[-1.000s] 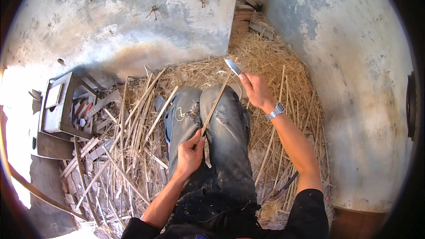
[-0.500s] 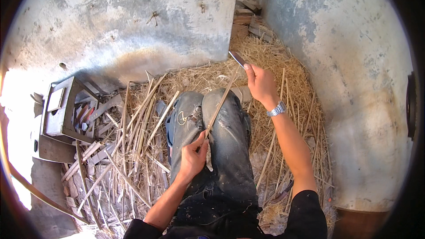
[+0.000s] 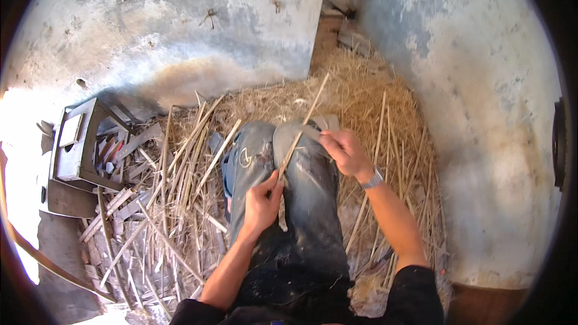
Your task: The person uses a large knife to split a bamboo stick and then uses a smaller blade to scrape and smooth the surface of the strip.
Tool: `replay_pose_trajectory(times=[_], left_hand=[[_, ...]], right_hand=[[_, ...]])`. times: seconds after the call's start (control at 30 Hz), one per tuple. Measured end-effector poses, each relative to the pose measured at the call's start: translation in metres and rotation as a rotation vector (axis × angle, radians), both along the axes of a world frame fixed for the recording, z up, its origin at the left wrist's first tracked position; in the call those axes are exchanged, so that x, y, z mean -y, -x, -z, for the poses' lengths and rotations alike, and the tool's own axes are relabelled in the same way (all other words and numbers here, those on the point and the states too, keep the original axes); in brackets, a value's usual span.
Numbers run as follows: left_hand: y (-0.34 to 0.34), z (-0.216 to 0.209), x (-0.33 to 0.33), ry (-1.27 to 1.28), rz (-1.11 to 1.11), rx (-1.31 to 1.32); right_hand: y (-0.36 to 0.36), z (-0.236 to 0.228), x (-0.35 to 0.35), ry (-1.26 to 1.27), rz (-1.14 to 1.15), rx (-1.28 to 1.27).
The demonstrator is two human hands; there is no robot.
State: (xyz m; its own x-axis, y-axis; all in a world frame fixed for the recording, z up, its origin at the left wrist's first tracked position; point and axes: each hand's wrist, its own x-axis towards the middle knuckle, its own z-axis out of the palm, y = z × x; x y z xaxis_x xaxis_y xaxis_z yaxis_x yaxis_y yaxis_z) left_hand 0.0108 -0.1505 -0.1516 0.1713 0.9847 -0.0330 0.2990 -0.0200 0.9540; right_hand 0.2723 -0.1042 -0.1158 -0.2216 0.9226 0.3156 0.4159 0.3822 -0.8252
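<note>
A thin, pale wooden stick slants up and away over my lap, its near end pinched in the fingers of my left hand. My right hand, with a metal watch on the wrist, is closed on a flat knife, somewhat blurred; its handle is hidden in my fist. The blade crosses the stick above my right knee, and it appears to touch it. Under both hands are my worn, dusty dark trousers, torn at one knee.
Straw and shavings cover the floor ahead and to the right. Several long sticks lie at the left beside a wooden stool tipped on its side. Stained walls stand close in front and at the right.
My right hand has come down and toward me, bringing the knife from above the straw onto the stick. My left hand keeps its hold, and the stick's far end points slightly higher.
</note>
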Motion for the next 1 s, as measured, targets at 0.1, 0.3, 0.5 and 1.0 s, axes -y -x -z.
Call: replay_pose_trajectory(times=[0.1,0.3,0.5,1.0], left_hand=[[0.008,0.003,0.007,0.008,0.044,0.014],[0.002,-0.008,0.010,0.044,0.034,0.033],[0.001,0.002,0.010,-0.039,0.039,0.011],[0.018,-0.005,-0.009,0.285,0.182,0.195]], right_hand=[[-0.002,-0.011,-0.001,-0.091,0.181,0.006],[-0.029,-0.023,-0.039,-0.159,0.455,0.269],[-0.036,-0.014,-0.070,-0.185,0.530,0.455],[-0.028,-0.012,-0.074,-0.284,0.557,0.537]])
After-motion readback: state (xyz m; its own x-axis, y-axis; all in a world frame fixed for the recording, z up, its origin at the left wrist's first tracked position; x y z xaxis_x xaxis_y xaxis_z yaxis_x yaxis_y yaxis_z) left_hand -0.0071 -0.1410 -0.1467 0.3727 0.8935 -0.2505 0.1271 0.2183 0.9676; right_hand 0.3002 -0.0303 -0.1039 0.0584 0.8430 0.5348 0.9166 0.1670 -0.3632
